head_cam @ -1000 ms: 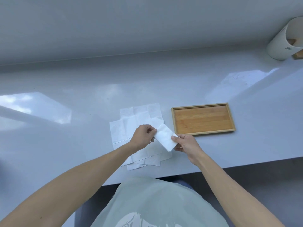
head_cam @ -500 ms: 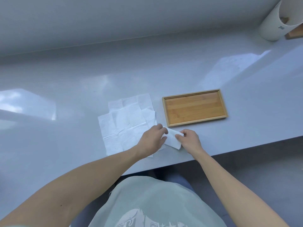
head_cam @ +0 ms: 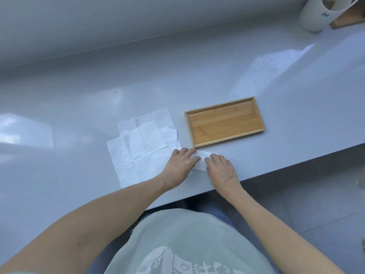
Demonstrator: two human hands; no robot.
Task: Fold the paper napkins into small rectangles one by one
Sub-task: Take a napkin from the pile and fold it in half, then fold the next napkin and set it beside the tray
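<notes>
Both hands are down flat on the counter [head_cam: 79, 107] right now, side by side at the near edge. The left hand [head_cam: 180, 166] lies palm down, fingers straight and slightly fanned, pointing toward two o'clock; its fingertips press on the left part of the folded napkin [head_cam: 201, 159], while its heel rests over the near right corner of the loose pile. The right hand [head_cam: 222, 171] is flat as well, fingers extended toward eleven o'clock, covering the napkin's right end. Neither hand is curled round anything; they only press the paper against the surface.

Only a small white wedge of that folded napkin shows between the two hands, so its full outline is hidden. It lies just below the near left corner of the wooden tray [head_cam: 225, 122], which sits at about one o'clock from the hands, bare inside.

At ten o'clock from the hands, the unfolded napkins [head_cam: 142, 149] spread out as an overlapping, creased white pile. Far off at the one o'clock corner of the counter stands a white cylindrical container [head_cam: 314, 15], with a wooden object [head_cam: 347, 18] touching or just beside it.
</notes>
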